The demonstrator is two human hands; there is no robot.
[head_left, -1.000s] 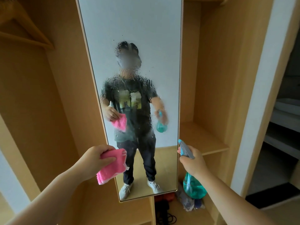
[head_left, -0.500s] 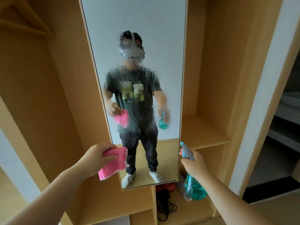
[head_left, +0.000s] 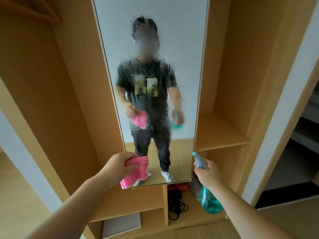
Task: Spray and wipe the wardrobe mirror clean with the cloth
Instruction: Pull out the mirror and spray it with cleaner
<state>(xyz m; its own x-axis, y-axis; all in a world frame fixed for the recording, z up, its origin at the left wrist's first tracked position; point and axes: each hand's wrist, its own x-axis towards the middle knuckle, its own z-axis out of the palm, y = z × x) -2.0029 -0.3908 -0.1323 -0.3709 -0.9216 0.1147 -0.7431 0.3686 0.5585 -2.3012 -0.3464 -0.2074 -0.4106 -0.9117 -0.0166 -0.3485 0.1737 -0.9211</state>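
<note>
Head view. At left, a side panel of the wooden wardrobe (head_left: 51,100). The left hand (head_left: 119,166) grips a folded pink cloth (head_left: 139,172), fingers curled over its top, and holds it in front of the lower left corner of the mirror (head_left: 181,31); whether the cloth touches the glass cannot be told. The tall, upright mirror carries spray droplets (head_left: 162,69) across its middle. Below it, a black cable (head_left: 177,206) lies in a lower compartment. The right hand (head_left: 209,175) grips a teal spray bottle (head_left: 210,204) by the neck, nozzle pointing at the mirror's lower right edge. Further right, a wardrobe shelf (head_left: 219,133).
</note>
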